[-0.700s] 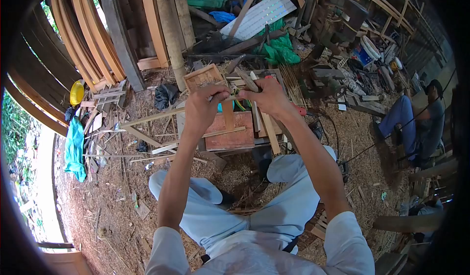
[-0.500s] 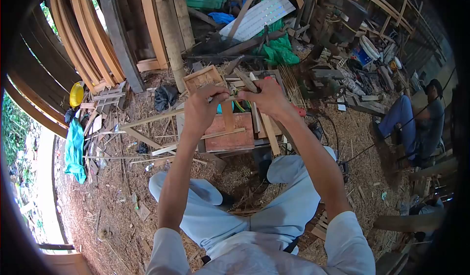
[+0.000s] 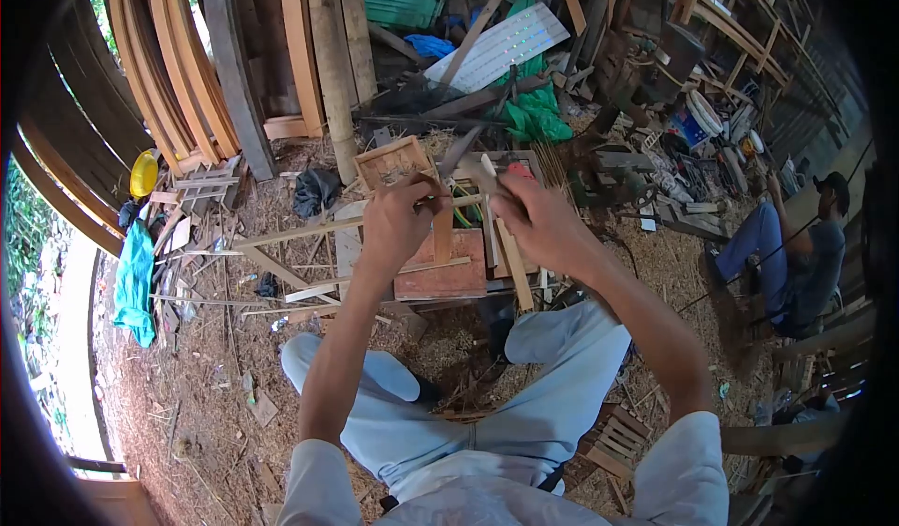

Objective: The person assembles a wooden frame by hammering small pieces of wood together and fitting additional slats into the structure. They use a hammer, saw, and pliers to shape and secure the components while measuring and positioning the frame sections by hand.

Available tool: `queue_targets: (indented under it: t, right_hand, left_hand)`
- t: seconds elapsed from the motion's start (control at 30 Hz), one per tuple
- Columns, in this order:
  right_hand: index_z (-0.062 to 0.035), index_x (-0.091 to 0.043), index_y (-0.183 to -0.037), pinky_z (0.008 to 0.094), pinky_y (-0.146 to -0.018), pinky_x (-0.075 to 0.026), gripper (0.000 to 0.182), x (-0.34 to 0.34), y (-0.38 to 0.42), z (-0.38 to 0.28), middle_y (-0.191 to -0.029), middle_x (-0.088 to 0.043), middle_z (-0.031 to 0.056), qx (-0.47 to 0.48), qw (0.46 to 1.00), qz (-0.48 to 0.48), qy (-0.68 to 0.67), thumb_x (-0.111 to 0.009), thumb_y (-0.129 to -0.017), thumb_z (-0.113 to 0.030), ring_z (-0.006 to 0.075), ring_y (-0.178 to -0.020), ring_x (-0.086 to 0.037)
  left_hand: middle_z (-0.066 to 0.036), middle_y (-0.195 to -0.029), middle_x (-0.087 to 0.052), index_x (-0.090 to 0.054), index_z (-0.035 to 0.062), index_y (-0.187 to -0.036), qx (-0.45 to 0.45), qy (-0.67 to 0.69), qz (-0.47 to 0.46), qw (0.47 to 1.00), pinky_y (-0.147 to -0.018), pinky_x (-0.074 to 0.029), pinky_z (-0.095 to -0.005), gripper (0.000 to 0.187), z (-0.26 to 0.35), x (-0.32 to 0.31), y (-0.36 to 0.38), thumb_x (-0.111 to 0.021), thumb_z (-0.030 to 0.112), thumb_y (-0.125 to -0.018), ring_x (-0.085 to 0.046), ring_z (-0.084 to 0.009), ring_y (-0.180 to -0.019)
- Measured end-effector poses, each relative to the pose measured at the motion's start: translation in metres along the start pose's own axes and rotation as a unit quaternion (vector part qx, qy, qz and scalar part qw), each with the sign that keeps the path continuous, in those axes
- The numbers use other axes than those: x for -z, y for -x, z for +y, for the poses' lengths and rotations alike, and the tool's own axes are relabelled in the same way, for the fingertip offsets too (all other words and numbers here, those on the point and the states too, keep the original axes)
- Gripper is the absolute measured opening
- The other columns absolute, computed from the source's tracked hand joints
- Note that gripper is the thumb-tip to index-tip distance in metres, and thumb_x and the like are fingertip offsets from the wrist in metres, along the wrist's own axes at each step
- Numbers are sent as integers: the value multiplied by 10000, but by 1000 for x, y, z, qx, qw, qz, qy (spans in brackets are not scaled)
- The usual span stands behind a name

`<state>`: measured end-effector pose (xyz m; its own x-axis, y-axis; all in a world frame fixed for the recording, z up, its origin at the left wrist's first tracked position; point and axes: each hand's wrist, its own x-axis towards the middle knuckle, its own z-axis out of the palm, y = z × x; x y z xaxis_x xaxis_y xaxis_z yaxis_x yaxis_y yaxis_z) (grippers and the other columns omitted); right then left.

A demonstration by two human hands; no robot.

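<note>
My left hand [image 3: 405,222] is closed, thumb and fingers pinched around a long, thin wooden strip [image 3: 300,231]. The strip stretches away to the left, and its short right end shows between my hands. My right hand [image 3: 534,212] is wrapped around what looks like a long-handled knife [image 3: 486,177], its front part smeared by motion. The handle seems to run back under my forearm. Both hands are over a low work surface with a reddish board [image 3: 440,278], a small open wooden box [image 3: 391,162] and loose wooden slats [image 3: 511,259].
Shavings and offcuts cover the ground. Wooden frames [image 3: 178,58] lean at the left, near a yellow helmet-like object [image 3: 143,174] and a teal cloth [image 3: 135,282]. A green bag [image 3: 538,114] lies behind the work surface. Another person [image 3: 805,254] sits at the right.
My right hand has moved right and slightly down, away from my left hand, with the knife blurring. My left hand has shifted a little down and right, still gripping the strip.
</note>
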<state>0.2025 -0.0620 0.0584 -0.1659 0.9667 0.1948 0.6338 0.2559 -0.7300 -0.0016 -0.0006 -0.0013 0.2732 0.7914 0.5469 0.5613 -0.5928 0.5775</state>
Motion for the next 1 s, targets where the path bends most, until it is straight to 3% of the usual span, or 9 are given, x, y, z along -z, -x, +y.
queue_targets:
  t: [0.07, 0.2, 0.27, 0.37, 0.6, 0.7, 0.8, 0.9, 1.0]
  right_hand:
    - [-18, -521, -1118, 427, -548, -381, 241, 4, 6, 1, -650, -559, 179, 14, 997, -53, 58, -493, -979, -213, 321, -567, -551]
    - [-31, -524, -1097, 468, -545, -389, 240, 13, 9, -12, -623, -556, 181, 24, 996, -38, 78, -483, -982, -238, 362, -551, -551]
    - [-46, -510, -1106, 501, -551, -397, 228, 14, 12, -14, -614, -558, 190, 11, 984, -83, 157, -472, -984, -235, 396, -562, -562]
    - [-56, -490, -1117, 517, -544, -400, 218, 13, 12, -16, -610, -559, 193, 16, 987, -54, 151, -465, -983, -226, 418, -581, -567]
    - [-63, -473, -1100, 520, -532, -404, 195, 9, 10, -15, -612, -567, 192, 15, 980, -72, 182, -464, -980, -217, 417, -591, -577]
    - [-63, -475, -1097, 525, -543, -414, 198, 6, 9, -12, -629, -579, 203, 50, 982, -29, 180, -470, -977, -220, 419, -608, -587]
    - [-67, -477, -1104, 531, -559, -423, 204, 8, 9, -15, -639, -587, 206, 23, 975, -54, 216, -475, -974, -225, 421, -621, -594]
    - [-68, -480, -1119, 539, -571, -423, 214, 7, 11, -16, -639, -591, 205, 18, 987, -30, 157, -478, -971, -222, 423, -617, -592]
    - [-67, -484, -1135, 538, -571, -419, 225, 8, 10, -12, -632, -587, 203, 20, 977, -65, 204, -477, -973, -223, 419, -609, -591]
  left_hand:
    - [-40, -822, -684, -714, 52, -800, -4, 9, 3, 1000, -604, -502, -370, 93, -6, -2, 0, -729, 133, -759, -661, -265, -661]
    - [-44, -809, -693, -716, 49, -801, -44, 69, 27, 996, -613, -511, -358, 92, -5, -1, 2, -727, 130, -760, -669, -258, -662]
    - [-57, -793, -701, -717, 53, -818, 20, 58, -4, 998, -613, -516, -346, 104, -1, 1, 0, -735, 133, -755, -678, -244, -677]
    - [-76, -760, -700, -714, 55, -840, 23, 60, -4, 998, -607, -514, -345, 123, -2, -1, -2, -740, 136, -751, -682, -238, -679]
    - [-85, -743, -698, -726, 68, -830, 41, 50, 10, 998, -611, -515, -344, 125, -1, -1, -2, -743, 163, -749, -675, -251, -668]
    - [-86, -736, -698, -738, 80, -822, 52, 41, -2, 998, -609, -517, -345, 114, 2, 2, 0, -744, 163, -745, -670, -255, -654]
    - [-84, -723, -696, -745, 94, -828, 59, 36, -11, 998, -602, -517, -344, 122, 1, 2, 0, -750, 178, -741, -670, -252, -647]
    - [-131, -796, -710, -728, 22, -874, 65, 32, -38, 997, -647, -531, -311, 165, 2, 3, 1, -752, 153, -776, -701, -221, -728]
    - [-79, -718, -696, -743, 103, -833, 50, 33, -9, 998, -595, -516, -335, 127, -4, -3, -1, -746, 176, -728, -673, -245, -649]
